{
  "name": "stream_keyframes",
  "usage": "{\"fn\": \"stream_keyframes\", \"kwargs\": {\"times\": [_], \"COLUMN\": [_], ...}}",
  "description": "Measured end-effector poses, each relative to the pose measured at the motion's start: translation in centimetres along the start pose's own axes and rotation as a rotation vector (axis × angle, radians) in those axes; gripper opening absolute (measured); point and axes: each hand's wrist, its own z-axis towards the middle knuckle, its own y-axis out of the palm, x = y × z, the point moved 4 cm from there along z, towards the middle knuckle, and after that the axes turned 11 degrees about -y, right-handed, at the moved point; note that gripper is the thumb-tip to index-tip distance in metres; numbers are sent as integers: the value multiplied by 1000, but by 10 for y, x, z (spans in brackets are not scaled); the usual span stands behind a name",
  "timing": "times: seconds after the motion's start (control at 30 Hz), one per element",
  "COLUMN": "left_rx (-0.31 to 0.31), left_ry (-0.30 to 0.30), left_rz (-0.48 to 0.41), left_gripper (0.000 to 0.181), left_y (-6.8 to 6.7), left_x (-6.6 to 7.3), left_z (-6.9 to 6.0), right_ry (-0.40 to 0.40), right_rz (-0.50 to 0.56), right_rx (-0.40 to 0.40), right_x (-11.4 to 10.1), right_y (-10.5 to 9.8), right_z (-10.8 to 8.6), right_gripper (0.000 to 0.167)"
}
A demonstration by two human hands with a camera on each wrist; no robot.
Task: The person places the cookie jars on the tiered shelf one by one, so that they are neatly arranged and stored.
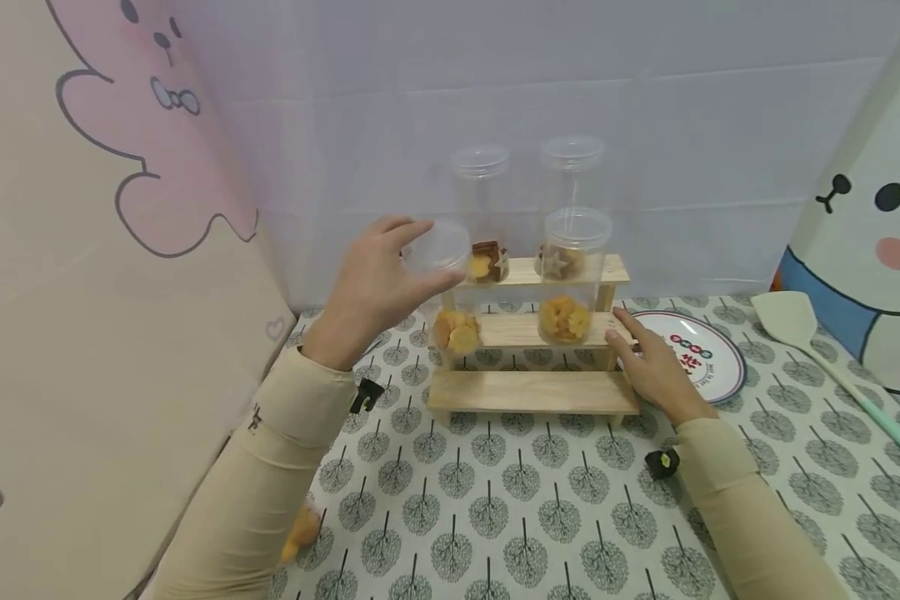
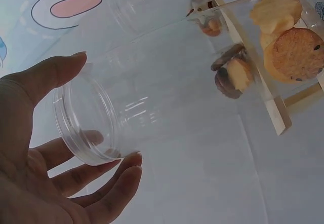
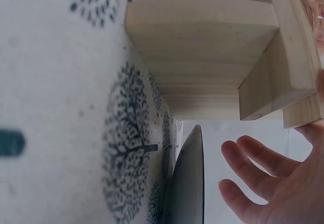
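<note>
My left hand (image 1: 371,279) curls its thumb and fingers round the lidded top of a clear jar (image 2: 167,87). Round cookies (image 2: 296,54) lie at the jar's bottom, and it stands at the left of the middle tier of a wooden step rack (image 1: 532,390). At that tier's right end, my right hand (image 1: 652,367) holds the board's edge with thumb and forefinger; its other fingers (image 3: 253,171) stay loose below. Beside the left jar is another clear jar (image 1: 573,275) with yellow cookies.
On the top tier stand two clear lidded jars, one with brown and yellow cookies (image 1: 487,262), one with a star tag (image 1: 557,265). A white plate (image 1: 727,379) lies right of the rack, then a spatula (image 1: 791,321). An orange object (image 1: 302,529) lies by the left sleeve.
</note>
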Motion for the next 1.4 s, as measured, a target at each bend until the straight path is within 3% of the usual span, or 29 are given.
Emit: {"fn": "stream_keyframes", "kwargs": {"times": [0.3, 0.53, 0.8, 1.4], "left_rx": [21, 20, -7, -38], "left_ry": [56, 84, 28, -14], "left_rz": [-83, -112, -107, -69], "left_gripper": [81, 79, 78, 77], "left_y": [15, 27, 32, 45], "left_x": [20, 23, 19, 13], "left_z": [14, 21, 28, 36], "right_ry": [-19, -10, -20, -19], "right_rz": [-29, -8, -11, -15], "right_rx": [33, 20, 13, 26], "right_x": [0, -3, -7, -9], "right_y": [0, 6, 11, 10], "right_z": [1, 3, 4, 2], "right_gripper": [66, 67, 67, 66]}}
